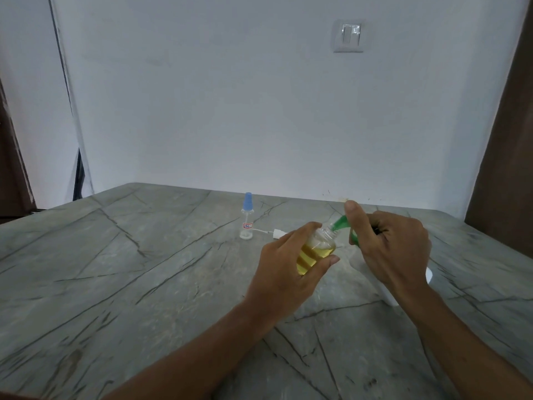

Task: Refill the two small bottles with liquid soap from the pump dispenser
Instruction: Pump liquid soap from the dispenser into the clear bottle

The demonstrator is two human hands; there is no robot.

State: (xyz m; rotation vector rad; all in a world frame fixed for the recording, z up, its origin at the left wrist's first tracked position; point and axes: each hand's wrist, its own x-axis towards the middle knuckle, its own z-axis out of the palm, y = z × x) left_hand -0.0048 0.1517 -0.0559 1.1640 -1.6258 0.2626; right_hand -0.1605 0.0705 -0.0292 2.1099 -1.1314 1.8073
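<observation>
two forearms come in from six o'clock, and two hands work over one table [138,284], a grey stone-look top with dark veins like cracks. the left hand [284,265] grasps the first small bottle [318,248]: thumb and fingers are curled round its body, and yellow liquid shows between them. this bottle is tilted and has no cap; its open neck points to about one o'clock and meets the tip of the green pump head [342,222]. the right hand [389,246] is closed on that pump head: one finger stands straight toward twelve o'clock along the green part, the other fingers are curled in. the one pump dispenser [388,297] has a white body, mostly hidden under this hand and wrist, at about four o'clock from the first bottle.

farther, at about eleven o'clock from the left hand, the second small bottle [247,223] stands upright on the table, well apart from both hands. it is clear, with a blue cap and a small label. just beside it, at its three o'clock, lies one small white part [279,232] with a thin white tube.

behind the table is one pale wall [230,96], with one light switch [349,36] at about one o'clock. a brown surface [507,168] stands at three o'clock.
</observation>
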